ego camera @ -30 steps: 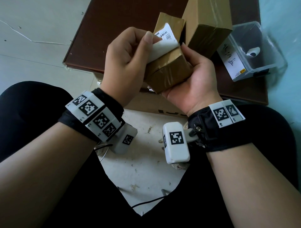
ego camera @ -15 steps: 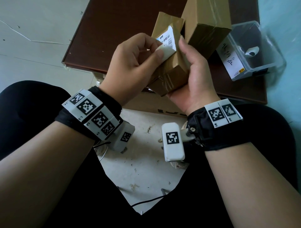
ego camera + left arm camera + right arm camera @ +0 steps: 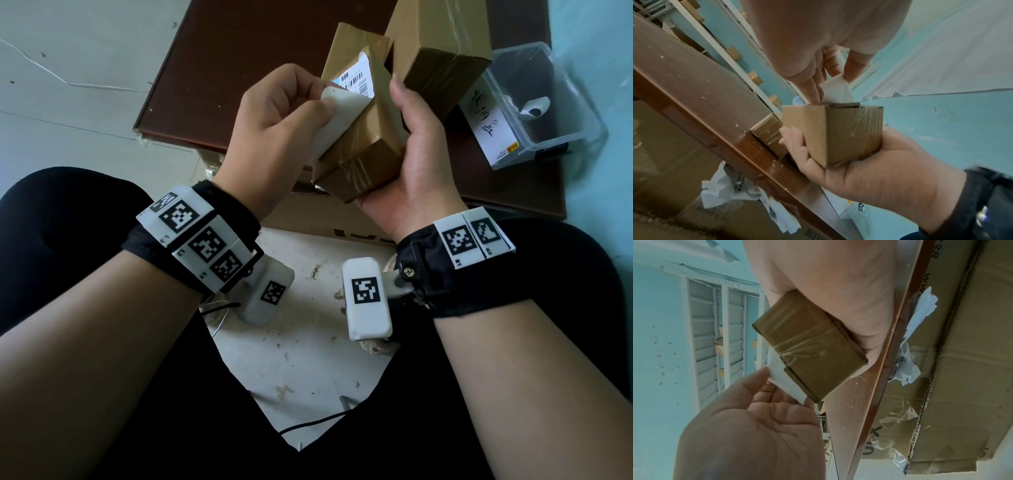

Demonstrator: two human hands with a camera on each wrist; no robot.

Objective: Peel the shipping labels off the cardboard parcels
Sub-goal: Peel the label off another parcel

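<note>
A small taped cardboard parcel (image 3: 363, 161) is held above my lap, in front of the table edge. My right hand (image 3: 418, 154) grips it from the right side and underneath. Its white shipping label (image 3: 337, 120) is partly peeled: the blank back curls toward me, while the printed barcode end still sticks to the top face. My left hand (image 3: 281, 126) pinches the loose flap between thumb and fingers. The left wrist view shows the parcel (image 3: 838, 133) in the right hand (image 3: 869, 170), with the label (image 3: 835, 92) pinched above it. In the right wrist view, the label (image 3: 785, 378) hangs off the parcel (image 3: 809, 344).
A larger cardboard parcel (image 3: 442, 44) stands on the brown table (image 3: 239, 61) just behind the held one. A clear plastic tub (image 3: 534, 102) with a handwritten label sits at the table's right. A big carton (image 3: 325, 219) and crumpled peeled labels (image 3: 740, 191) lie under the table.
The parcel has turned more upright in my right hand. My left hand has pulled the flap, so more of the label's blank back is free.
</note>
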